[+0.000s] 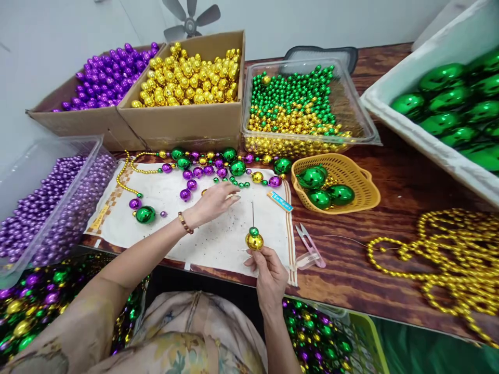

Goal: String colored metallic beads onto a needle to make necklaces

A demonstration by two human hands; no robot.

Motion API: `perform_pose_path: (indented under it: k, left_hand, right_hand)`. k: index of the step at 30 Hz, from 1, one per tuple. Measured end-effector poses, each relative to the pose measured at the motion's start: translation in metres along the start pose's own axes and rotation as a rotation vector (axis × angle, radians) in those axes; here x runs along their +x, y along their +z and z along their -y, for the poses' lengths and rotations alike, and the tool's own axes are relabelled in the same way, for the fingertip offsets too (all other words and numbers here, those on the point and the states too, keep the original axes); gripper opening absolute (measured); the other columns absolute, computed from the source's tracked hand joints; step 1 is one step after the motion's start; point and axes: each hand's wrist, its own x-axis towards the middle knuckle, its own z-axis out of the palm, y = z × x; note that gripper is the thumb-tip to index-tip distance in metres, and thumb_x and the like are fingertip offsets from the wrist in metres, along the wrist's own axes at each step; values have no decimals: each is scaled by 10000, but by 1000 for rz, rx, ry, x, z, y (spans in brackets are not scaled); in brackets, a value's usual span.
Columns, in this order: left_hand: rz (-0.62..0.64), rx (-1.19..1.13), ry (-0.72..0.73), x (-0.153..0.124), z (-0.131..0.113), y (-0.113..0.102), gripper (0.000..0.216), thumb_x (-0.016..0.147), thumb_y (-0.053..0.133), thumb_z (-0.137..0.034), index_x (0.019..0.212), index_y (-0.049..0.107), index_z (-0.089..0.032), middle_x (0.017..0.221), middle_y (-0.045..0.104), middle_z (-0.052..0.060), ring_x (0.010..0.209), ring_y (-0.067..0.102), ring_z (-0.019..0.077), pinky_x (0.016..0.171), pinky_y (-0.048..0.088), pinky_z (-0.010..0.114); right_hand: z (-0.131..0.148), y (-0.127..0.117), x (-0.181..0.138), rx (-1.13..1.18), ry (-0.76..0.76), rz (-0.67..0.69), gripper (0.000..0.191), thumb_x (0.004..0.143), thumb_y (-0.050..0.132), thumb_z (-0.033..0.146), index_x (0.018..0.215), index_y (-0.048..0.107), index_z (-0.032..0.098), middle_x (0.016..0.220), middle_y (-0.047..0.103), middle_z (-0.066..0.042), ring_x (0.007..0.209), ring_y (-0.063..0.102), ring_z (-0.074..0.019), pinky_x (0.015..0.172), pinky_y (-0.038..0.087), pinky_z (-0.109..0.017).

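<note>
My right hand [268,272] pinches a large shiny gold bead [254,240] between thumb and fingers. A small green bead [253,231] sits on top of it, and a thin upright needle [253,213] rises from that. My left hand [214,202], with a beaded bracelet at the wrist, reaches over the white cloth [210,236]. Its fingers are stretched out just below a few small green beads [234,181]. Several loose purple beads [198,172] lie behind this hand. A string of green, gold and purple beads [237,168] runs along the cloth's back edge.
Boxes of purple beads [113,78] and gold beads [191,78] stand behind, beside a clear tub [312,136]. At right are a yellow basket [364,189], pink thread snips [311,245], gold bead strands [460,259] and a white foam box [421,137]. Another clear tub [83,171] is left.
</note>
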Motion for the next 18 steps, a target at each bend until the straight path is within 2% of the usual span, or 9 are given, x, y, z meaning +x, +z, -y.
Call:
perform_pose_path:
  k: [3,5,9,12,14,18]
  left_hand:
    - [100,357,19,18,2,12,158,914,583,-184,1024,692,-151,1065,666,133,1049,605,286,964,454,456]
    - [133,471,25,25,1,20,156,922,559,-167,1003,689,-138,1056,659,149,1060,597,307,971,440,471]
    - [147,528,29,32,-2,28,175,940,550,-192,1035,682,-129,1087,652,160,1049,603,313,960,438,468]
    - [171,497,45,29,2,23,212,956,555,-227,1106,673,-137,1119,654,149,1031,618,298,938,451,448]
    - [112,440,70,22,7,14,242,967,552,-240,1162,660,-145,1154,656,144,1059,611,292,946,448,444]
    - [-160,356,33,-2,26,-11,293,984,513,-212,1249,628,-160,1218,645,143,1128,569,278,986,431,440]
  right_hand:
    - [-1,-1,0,23,-5,-18,243,898,673,393,825,698,163,668,702,-30,511,567,-126,492,454,-246]
    - [-1,-1,0,39,-5,-24,243,898,678,396,829,697,164,656,696,-26,512,575,-128,491,460,-244]
    - [-3,-3,0,39,-6,-15,236,901,681,391,837,695,165,648,695,-22,517,579,-126,506,473,-240]
    - [-5,-4,-1,42,-8,-14,235,900,685,392,841,692,165,671,707,-27,522,589,-126,507,477,-238]
    - [-5,-4,-1,50,-6,-23,240,894,693,398,842,691,164,678,708,-29,518,590,-127,499,473,-240]
    - [-5,-3,0,36,-1,-30,265,889,694,417,829,689,159,667,696,-31,511,577,-134,490,462,-252]
